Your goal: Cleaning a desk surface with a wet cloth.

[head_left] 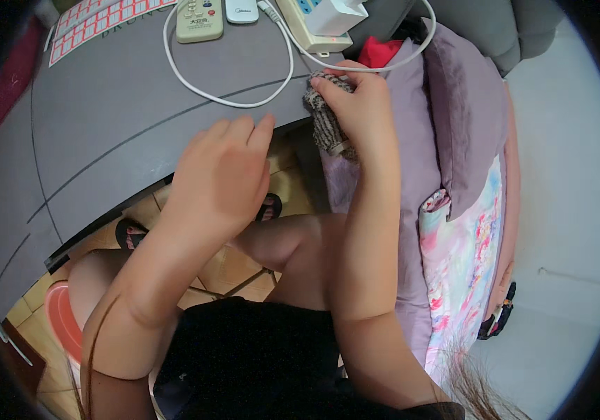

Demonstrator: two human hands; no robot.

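Observation:
My right hand (366, 105) grips a bunched grey-brown ribbed knitted piece (326, 119) beside the desk's right corner. Its thumb lies on top of the knit, and the other fingers are partly hidden behind it. A small pale strip shows at the lower end of the knit. To the left, my left hand (226, 168) hovers at the desk's front edge, back of the hand up. Its index finger stands a little apart from the other, bent fingers, and nothing shows in it; the fingertips are partly hidden.
On the grey desk (104, 119) lie a looped white cable (237, 105), a beige remote control (200, 21), a small white remote (242, 10) and a power strip (321, 35) with a white plug. A mauve pillow (468, 119) and folded bedding stand at right. A pink stool (65, 318) is lower left.

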